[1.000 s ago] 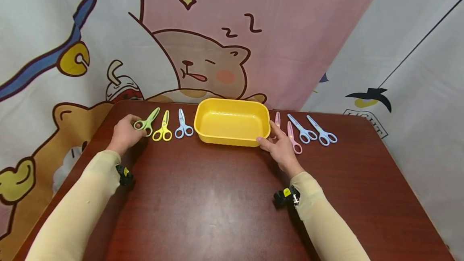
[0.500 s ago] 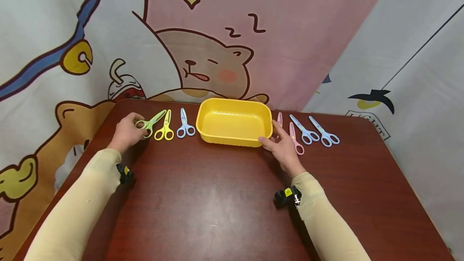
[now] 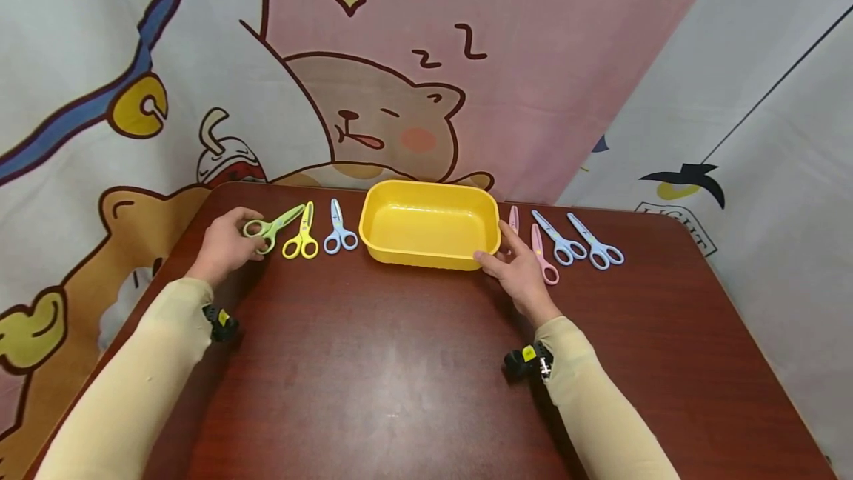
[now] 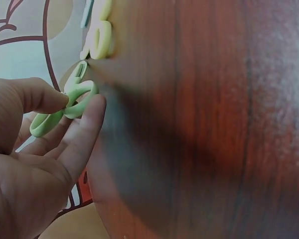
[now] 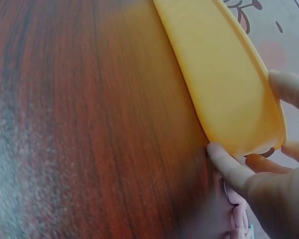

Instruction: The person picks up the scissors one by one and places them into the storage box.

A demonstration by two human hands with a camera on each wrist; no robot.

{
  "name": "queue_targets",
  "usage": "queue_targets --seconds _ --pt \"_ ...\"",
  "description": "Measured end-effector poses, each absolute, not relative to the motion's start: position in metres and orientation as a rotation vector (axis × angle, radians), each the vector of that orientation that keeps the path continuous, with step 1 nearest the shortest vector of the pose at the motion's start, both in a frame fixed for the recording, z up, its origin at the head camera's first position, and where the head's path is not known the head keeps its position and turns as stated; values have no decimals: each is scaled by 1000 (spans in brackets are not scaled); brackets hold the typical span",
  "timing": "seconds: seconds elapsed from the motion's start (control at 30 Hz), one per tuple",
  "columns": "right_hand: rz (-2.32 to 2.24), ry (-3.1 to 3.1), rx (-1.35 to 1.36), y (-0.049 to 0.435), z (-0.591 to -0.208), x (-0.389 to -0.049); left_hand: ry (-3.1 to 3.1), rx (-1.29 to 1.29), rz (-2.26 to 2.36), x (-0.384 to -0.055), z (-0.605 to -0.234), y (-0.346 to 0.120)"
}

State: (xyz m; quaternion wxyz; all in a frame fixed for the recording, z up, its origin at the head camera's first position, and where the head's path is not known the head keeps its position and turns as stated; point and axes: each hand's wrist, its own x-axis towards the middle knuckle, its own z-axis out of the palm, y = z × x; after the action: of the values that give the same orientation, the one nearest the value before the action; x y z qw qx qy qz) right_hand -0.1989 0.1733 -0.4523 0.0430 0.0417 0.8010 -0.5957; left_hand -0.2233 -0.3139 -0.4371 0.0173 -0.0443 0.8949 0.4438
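My left hand (image 3: 229, 245) pinches the green scissors (image 3: 269, 230) by the finger loops, at the left end of a row. In the left wrist view, thumb and fingers close on the green loops (image 4: 82, 102), and the blades point away from the palm. At the right end of the yellow tray (image 3: 429, 256), my right hand (image 3: 523, 272) holds the corner, thumb at the front rim and fingers along the end wall. The right wrist view has one digit on the tray's rim (image 5: 259, 62) and another low against its base. Nothing lies inside the tray.
Yellow scissors (image 3: 302, 243) and blue scissors (image 3: 340, 234) lie left of the tray. Right of it are pink scissors (image 3: 543, 261), another pink pair (image 3: 514, 217) partly hidden, and two blue pairs (image 3: 556, 243). A patterned curtain (image 3: 533, 80) hangs behind the brown table (image 3: 386, 361).
The green scissors have turned so their blades slant more to the right, tips now near the yellow pair. My left hand has drawn slightly left with them. My right hand keeps its hold.
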Motion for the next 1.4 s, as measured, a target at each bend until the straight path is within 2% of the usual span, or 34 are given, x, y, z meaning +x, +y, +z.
queue_targets --seconds 1.4 --pt "-1732 2507 106 171 -449 -200 2760 39 1520 -220 -398 -285"
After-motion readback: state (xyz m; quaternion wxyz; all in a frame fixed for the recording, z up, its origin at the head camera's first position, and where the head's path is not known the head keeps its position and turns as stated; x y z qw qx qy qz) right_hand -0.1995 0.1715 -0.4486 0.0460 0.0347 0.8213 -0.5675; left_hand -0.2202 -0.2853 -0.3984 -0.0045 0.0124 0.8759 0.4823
